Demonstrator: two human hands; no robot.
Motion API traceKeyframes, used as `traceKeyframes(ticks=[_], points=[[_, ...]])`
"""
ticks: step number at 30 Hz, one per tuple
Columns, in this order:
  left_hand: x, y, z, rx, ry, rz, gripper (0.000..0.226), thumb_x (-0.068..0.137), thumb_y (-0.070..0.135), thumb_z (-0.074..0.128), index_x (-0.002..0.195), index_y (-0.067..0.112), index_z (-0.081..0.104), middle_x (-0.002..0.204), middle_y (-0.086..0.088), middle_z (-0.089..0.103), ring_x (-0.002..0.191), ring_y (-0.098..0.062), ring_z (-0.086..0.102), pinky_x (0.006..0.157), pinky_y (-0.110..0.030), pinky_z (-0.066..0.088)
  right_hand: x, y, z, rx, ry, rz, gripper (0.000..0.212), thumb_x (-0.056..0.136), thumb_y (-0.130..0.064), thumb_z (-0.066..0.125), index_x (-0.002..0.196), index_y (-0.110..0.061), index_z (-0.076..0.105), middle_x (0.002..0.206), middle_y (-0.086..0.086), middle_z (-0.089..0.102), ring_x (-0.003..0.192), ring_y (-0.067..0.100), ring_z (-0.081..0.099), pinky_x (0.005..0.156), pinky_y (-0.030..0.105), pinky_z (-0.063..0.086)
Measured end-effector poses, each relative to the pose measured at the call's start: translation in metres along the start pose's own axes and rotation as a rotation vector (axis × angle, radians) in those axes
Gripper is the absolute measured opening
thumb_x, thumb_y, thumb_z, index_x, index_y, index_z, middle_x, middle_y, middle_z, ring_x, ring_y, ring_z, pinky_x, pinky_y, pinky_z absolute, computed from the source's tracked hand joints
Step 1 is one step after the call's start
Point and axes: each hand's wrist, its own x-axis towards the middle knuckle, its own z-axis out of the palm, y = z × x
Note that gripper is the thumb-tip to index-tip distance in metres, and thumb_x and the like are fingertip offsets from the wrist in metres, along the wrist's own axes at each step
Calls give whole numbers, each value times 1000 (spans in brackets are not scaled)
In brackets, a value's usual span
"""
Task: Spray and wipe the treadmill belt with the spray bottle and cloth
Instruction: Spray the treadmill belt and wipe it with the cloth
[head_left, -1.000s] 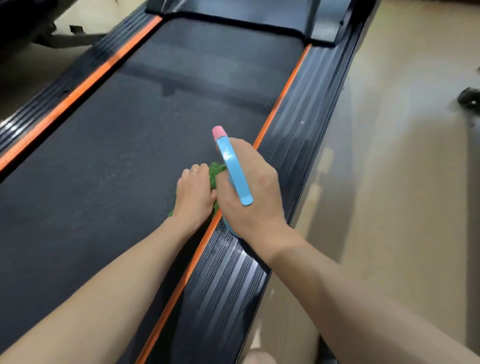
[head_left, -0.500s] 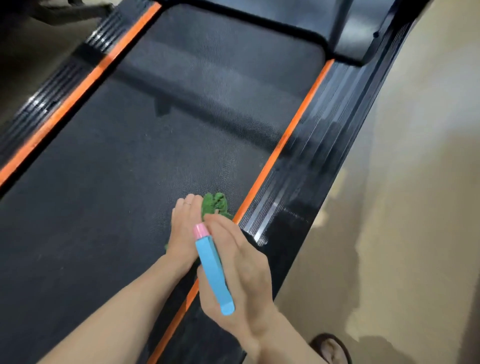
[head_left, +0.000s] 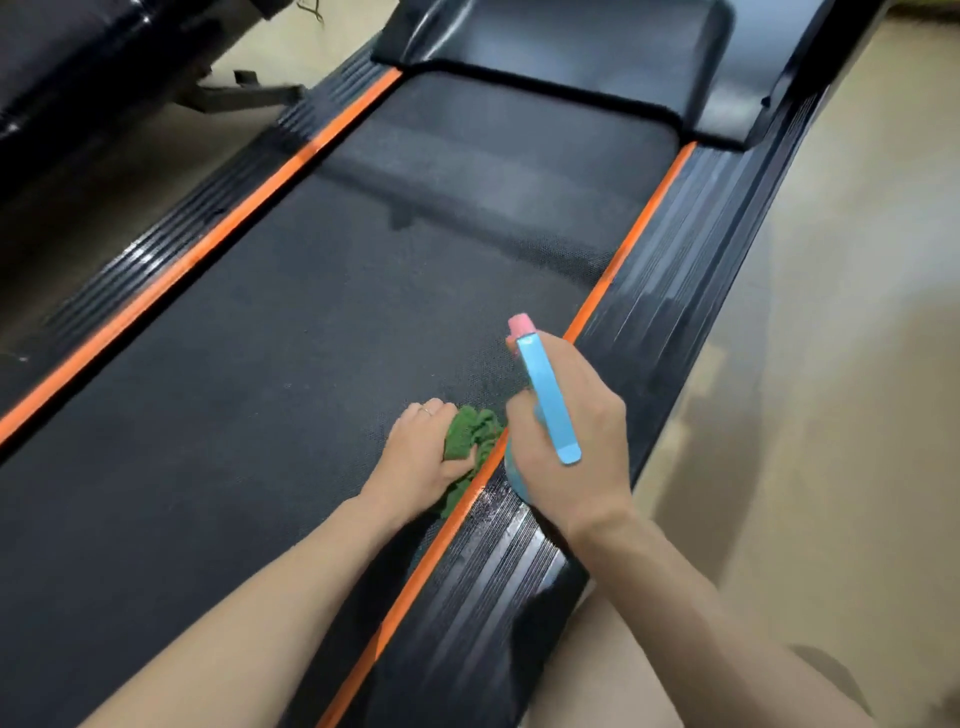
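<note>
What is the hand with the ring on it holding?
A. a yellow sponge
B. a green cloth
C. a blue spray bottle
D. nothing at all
B: the left hand, the one with the ring, grips the bunched green cloth on the treadmill belt, while the right hand holds the blue spray bottle.

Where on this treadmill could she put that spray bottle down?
The belt lies bare from the left orange stripe across to the left hand. It is crowded by the right orange stripe, where that hand grips the green cloth beside the right hand holding the spray bottle.
</note>
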Motion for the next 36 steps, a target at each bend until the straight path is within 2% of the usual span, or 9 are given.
traceKeyframes(ticks=[3,7,13,20,22,25,30,34,36], points=[[-61,-10,-17,12,-101,-54,26,77,46,53,76,26,36,79,10,38,75,-17,38,71,-37,39,-2,-6,-1,-12,-19,36,44,81,-4,50,117,-22,67,83,-24,55,68,5,49,69,21,42],[-110,-17,-17,44,-67,-98,35,79,34,67,76,29,32,80,11,37,76,-16,37,69,-32,33,-4,-7,3,-73,46,32,40,80,-2,50,114,-12,68,78,-19,49,67,14,44,67,28,39],[-46,-7,-3,173,-37,-124,35,77,34,77,92,18,50,93,2,47,86,-22,43,76,-37,39,-4,-8,3,-93,51,20,41,80,-1,49,115,-12,68,87,-2,61,71,19,49,68,26,43],[69,18,8,93,65,-181,26,83,29,61,96,10,50,102,-13,54,93,-34,47,78,-43,35,-3,-3,6,-79,88,-58,44,81,-1,51,119,-9,69,96,-13,63,79,10,57,76,18,46],[64,22,5,42,58,-187,22,85,30,59,91,14,46,100,-12,53,92,-34,46,80,-45,39,-3,-4,5,-80,77,-56,41,80,-1,50,116,-8,69,91,-16,59,74,6,53,74,18,44],[14,16,-2,-10,-26,-61,30,81,32,64,82,21,37,88,-6,49,81,-30,44,75,-46,40,-2,-5,4,-81,58,-43,42,78,0,50,115,-9,68,85,-22,52,69,8,45,70,23,40],[-42,-3,-6,30,-96,-7,34,78,29,72,83,22,39,86,7,39,80,-19,38,73,-38,38,-3,-3,5,-87,71,-38,38,78,0,50,110,-11,67,75,-26,42,64,8,40,65,29,37],[-17,7,-3,150,-82,-62,45,75,25,76,85,24,32,91,-2,47,84,-24,42,75,-40,38,-4,-1,4,-59,36,-40,38,80,-2,50,113,-11,66,78,-27,42,66,5,41,65,24,37],[5,16,-2,129,-80,-78,40,78,23,70,86,23,31,95,-7,51,87,-29,46,74,-40,36,-3,0,2,-23,29,-61,39,81,-3,50,116,-10,66,81,-29,42,66,1,44,66,19,36]])
